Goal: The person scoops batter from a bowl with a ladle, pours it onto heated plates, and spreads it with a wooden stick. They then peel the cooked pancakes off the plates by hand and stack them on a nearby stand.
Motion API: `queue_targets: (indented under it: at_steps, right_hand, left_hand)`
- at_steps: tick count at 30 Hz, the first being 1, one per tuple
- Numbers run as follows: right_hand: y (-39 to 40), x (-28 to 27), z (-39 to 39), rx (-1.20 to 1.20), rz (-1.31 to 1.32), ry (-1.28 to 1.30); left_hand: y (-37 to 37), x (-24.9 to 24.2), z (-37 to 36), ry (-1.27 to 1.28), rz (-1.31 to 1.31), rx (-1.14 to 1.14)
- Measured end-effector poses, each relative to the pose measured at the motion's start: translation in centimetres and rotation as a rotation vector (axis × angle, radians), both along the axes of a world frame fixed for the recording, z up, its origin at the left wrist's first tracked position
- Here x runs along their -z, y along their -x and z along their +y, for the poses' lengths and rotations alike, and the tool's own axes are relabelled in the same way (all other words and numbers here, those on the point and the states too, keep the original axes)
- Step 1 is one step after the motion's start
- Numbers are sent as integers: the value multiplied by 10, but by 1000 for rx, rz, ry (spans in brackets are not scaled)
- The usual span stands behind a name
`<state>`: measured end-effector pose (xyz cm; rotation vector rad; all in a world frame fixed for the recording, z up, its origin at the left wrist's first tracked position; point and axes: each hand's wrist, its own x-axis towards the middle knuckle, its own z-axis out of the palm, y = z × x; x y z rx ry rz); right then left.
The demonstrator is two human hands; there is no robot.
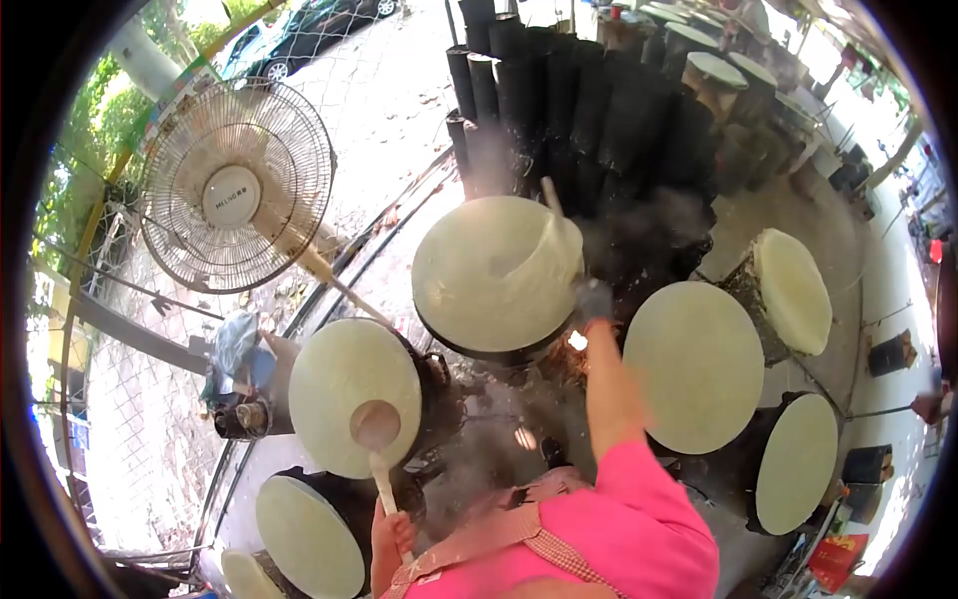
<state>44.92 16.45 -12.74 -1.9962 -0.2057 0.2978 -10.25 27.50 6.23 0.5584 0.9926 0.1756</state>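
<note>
My left hand, at the bottom, wraps round the pale handle of a ladle. The ladle's round bowl rests over a disc of pale green batter on the left round griddle. Farther forward, my right hand is smeared by motion at the right edge of the middle griddle. From it a blurred pale stick reaches across the rim. Pale wet batter covers that griddle, with a curved streak on its right side. The right hand's fingers are not clear.
A large fan stands at the left by a wire fence. More batter-covered griddles surround me, and a pale sheet sits at the right. Black cylinders are stacked ahead. Steam drifts between them. A car is beyond the fence.
</note>
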Motion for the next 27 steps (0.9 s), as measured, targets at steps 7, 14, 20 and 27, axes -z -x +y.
queue_targets:
  at_steps: [7, 14, 20, 27]
  right_hand:
    - [81, -48, -46, -465, -632, 850]
    - [155, -32, -64, -172, -550, 446]
    - [54, -20, -71, -48, -285, 320]
    - [71, -86, -47, -384, -563, 687]
  left_hand:
    - [22, 3, 10, 96, -36, -74]
    - [20, 1, 17, 448, -291, -290]
    - [22, 20, 25, 554, -478, -231]
    - [-46, 31, 58, 821, -163, -211]
